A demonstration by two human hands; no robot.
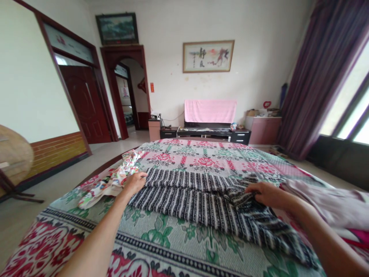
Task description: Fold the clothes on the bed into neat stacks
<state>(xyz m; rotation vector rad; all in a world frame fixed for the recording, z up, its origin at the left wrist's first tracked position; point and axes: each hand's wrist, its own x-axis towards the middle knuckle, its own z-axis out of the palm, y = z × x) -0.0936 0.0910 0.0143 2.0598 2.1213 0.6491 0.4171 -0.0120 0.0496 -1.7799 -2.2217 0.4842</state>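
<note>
A black-and-white striped knit garment (187, 200) lies stretched across the flowered bedspread (161, 231), with a long fold along its middle. My left hand (135, 182) is closed on its upper left corner, thumb and fingers pinched together. At the right end, where the cloth is bunched, my right hand (263, 192) grips the fabric from above. One striped part trails off towards the lower right, under my right forearm. Just left of my left hand is a crumpled white cloth with a colourful print (111, 182).
Pale pink folded clothing (325, 202) is piled on the right of the bed. Beyond the bed stands a low black cabinet (168, 133) with a pink cloth (210, 111) above it. A round wooden tabletop (14, 154) leans at left; a purple curtain (317, 69) hangs right.
</note>
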